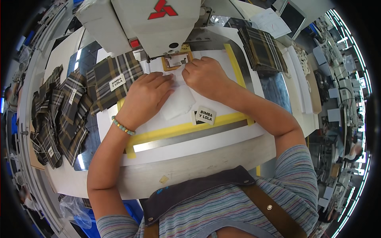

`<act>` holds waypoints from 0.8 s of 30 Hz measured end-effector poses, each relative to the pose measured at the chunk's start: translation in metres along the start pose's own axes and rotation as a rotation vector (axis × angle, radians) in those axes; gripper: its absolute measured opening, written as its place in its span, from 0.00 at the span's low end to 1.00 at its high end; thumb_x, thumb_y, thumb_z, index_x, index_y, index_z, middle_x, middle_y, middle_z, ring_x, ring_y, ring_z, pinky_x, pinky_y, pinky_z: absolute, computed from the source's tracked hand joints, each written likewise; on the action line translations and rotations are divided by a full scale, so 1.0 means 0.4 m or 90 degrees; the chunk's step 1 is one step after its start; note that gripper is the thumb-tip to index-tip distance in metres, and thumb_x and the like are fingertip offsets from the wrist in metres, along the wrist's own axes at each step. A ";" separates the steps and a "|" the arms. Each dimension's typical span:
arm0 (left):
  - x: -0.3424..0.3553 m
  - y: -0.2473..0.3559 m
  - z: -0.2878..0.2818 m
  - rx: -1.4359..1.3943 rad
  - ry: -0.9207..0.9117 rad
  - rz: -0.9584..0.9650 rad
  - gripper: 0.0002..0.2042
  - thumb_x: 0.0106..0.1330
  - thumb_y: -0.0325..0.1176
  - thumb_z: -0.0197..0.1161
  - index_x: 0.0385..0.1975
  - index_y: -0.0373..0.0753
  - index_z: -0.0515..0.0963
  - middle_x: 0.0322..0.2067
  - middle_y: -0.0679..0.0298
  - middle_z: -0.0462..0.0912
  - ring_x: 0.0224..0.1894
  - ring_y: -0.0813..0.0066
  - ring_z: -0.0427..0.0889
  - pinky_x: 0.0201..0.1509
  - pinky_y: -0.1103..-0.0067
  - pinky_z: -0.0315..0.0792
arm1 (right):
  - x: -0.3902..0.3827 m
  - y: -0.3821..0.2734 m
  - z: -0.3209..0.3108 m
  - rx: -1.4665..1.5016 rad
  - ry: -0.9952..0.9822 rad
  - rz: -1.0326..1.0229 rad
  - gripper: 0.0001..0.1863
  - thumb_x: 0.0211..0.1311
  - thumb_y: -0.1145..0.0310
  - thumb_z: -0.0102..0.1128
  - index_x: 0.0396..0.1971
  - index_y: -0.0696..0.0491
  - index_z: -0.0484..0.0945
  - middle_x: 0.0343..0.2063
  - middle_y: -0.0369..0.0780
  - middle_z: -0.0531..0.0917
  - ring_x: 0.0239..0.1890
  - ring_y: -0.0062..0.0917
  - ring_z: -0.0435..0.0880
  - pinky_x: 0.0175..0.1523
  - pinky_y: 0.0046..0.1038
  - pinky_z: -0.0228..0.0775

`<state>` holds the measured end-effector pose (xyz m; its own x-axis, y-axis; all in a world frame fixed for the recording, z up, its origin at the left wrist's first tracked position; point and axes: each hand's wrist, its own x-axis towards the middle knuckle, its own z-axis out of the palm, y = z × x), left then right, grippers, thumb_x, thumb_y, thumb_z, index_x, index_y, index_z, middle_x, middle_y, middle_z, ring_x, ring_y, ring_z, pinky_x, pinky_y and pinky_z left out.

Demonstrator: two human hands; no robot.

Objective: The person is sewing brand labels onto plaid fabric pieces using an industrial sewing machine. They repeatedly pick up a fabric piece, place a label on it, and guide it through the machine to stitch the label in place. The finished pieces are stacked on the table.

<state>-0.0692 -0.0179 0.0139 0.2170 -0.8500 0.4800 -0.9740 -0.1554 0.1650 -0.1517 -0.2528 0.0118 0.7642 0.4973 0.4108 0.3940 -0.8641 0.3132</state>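
Observation:
My left hand (149, 93) lies palm down with its fingers stretched out over a thin whitish sheet (178, 105). Its wrist and heel are beside a dark plaid fabric piece (105, 73), which bears a cream label (117, 82). My right hand (204, 77) is closed, fingers curled, just in front of a small tan frame (170, 64) under the sewing machine head (166, 31). Whatever its fingertips pinch is hidden. A loose cream label (206, 115) lies on the white work plate, partly over another small piece, nearer to me than both hands.
Crumpled plaid pieces (65, 115) with labels are heaped at the left. A stack of flat plaid pieces (262, 49) stands at the back right. Yellow tape (178, 129) edges the work plate. A red button (135, 43) sits on the machine's left side.

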 end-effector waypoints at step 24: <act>-0.002 0.002 0.003 -0.008 0.011 0.000 0.13 0.68 0.30 0.72 0.50 0.35 0.87 0.50 0.57 0.90 0.55 0.55 0.87 0.60 0.65 0.81 | -0.039 -0.004 0.020 -0.088 0.039 0.017 0.04 0.42 0.71 0.68 0.22 0.50 0.83 0.21 0.32 0.80 0.27 0.24 0.83 0.31 0.28 0.71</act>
<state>-0.0702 -0.0181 0.0125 0.2178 -0.8411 0.4951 -0.9732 -0.1490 0.1751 -0.1601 -0.2599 -0.0017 0.7393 0.4822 0.4699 0.2971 -0.8599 0.4151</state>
